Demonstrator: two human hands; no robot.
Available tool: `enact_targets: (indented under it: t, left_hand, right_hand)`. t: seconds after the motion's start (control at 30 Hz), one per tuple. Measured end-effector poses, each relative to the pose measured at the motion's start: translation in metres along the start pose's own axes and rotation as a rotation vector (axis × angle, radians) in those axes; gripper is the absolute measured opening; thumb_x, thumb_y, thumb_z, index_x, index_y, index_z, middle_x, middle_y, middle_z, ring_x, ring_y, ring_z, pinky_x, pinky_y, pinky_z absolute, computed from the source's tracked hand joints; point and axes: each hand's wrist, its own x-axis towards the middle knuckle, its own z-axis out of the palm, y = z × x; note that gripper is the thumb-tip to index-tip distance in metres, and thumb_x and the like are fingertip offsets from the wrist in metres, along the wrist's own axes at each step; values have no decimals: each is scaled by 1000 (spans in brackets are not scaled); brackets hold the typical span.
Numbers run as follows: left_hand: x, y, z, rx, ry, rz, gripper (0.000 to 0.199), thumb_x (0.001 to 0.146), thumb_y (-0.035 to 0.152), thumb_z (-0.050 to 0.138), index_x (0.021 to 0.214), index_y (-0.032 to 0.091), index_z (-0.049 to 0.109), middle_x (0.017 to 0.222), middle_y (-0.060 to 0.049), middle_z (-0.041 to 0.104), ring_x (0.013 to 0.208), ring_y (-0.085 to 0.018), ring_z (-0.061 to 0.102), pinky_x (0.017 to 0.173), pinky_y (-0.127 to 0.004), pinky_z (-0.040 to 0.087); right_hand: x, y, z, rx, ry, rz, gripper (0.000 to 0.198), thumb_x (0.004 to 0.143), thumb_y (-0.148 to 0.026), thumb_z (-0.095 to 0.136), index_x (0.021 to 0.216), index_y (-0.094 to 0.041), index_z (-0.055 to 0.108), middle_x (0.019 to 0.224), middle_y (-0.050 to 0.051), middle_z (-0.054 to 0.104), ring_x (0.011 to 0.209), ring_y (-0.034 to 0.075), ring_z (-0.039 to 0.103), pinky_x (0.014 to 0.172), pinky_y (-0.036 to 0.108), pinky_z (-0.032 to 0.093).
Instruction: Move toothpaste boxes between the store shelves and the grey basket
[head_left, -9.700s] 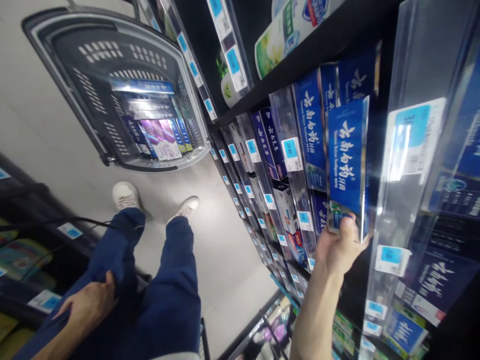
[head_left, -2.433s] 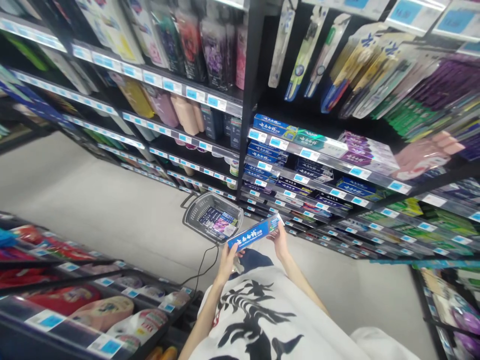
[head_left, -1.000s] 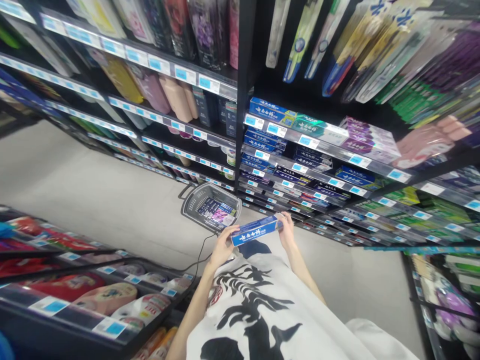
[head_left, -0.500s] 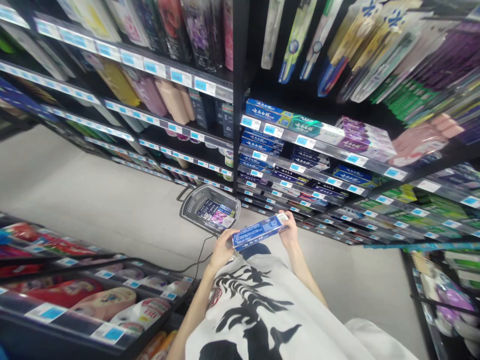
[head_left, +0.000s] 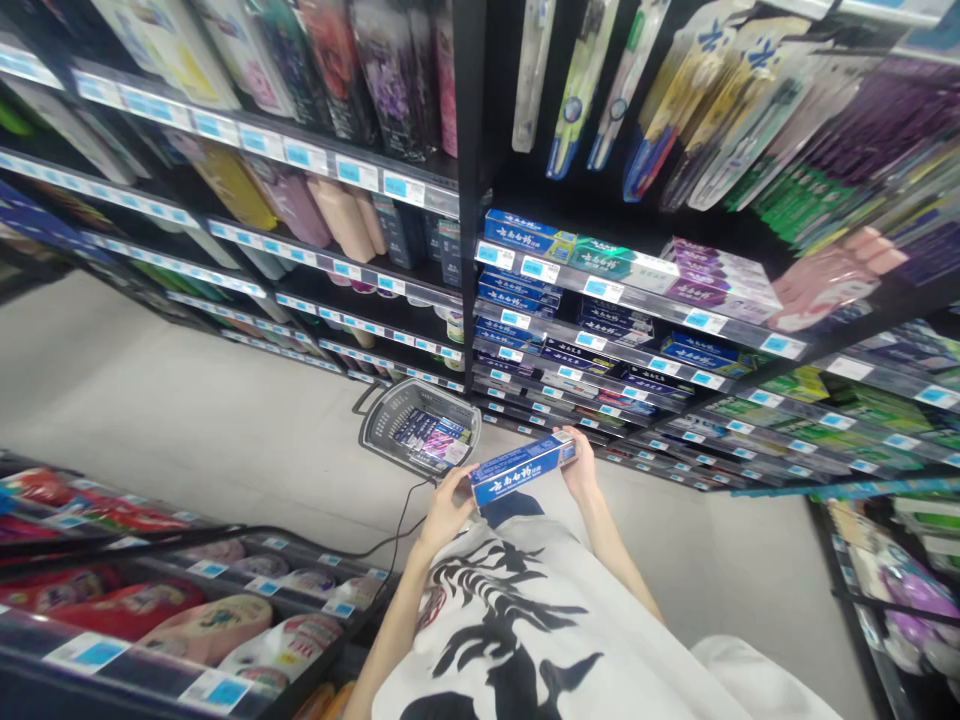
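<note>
A long blue toothpaste box (head_left: 521,472) with white lettering is held in front of my shirt, its large-lettered side turned up toward me. My left hand (head_left: 448,505) grips its left end, and my right hand (head_left: 579,465) grips the right end. Just beyond my left hand, a grey shopping basket (head_left: 375,412) stands on the floor with several dark and pink boxes (head_left: 435,435) inside. More blue toothpaste boxes (head_left: 525,232) line the shelf ahead of my hands.
Shelves with bottles (head_left: 337,210) rise at the left, and packaged toothbrushes (head_left: 574,95) hang at the upper right. A low rack of pouches (head_left: 210,630) stands at the lower left. A black cable (head_left: 397,540) runs near my left arm. Another rack (head_left: 862,570) stands at right.
Between my two hands the toothpaste box has been rolled, so its large-lettered side now faces me instead of the fine-print side. The view has shifted slightly.
</note>
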Motion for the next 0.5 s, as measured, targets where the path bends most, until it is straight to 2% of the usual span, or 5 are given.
enact_targets:
  t: [0.17,0.27,0.33,0.4,0.5]
  left_hand:
    - [0,6,1,-61,37,-49,50,77,31,77,125,22,64,125,-9,65,113,-25,63,101,-37,50]
    - [1,8,1,-194,83,-126,56,71,39,83,118,19,61,120,-10,67,110,-26,65,101,-38,50]
    - [2,7,-1,-261,109,-166,56,68,48,84,109,19,60,107,-9,69,98,-24,67,91,-36,53]
    - [2,6,-3,-277,131,-197,52,70,57,80,99,20,58,86,-3,68,76,-19,64,75,-32,53]
    - [1,3,-4,-281,162,-221,44,80,62,70,89,22,54,59,5,55,56,-14,53,64,-29,47]
  right_hand:
    - [-4,-7,-3,-32,-142,-19,31,73,-41,68,97,-22,71,106,5,74,92,22,66,71,29,51]
    - [-8,-12,-4,-103,-247,-42,37,73,-42,70,105,-23,71,102,4,73,85,20,65,69,27,49]
    - [-9,-12,-4,-191,-272,-68,36,73,-44,72,102,-22,72,90,2,70,73,16,60,62,25,45]
    - [-7,-8,-4,-317,-242,-94,31,73,-47,72,90,-21,73,80,0,66,66,14,55,56,24,41]
    - [-5,3,-3,-466,-176,-109,30,74,-50,69,72,-20,69,73,0,62,65,14,54,54,23,40]
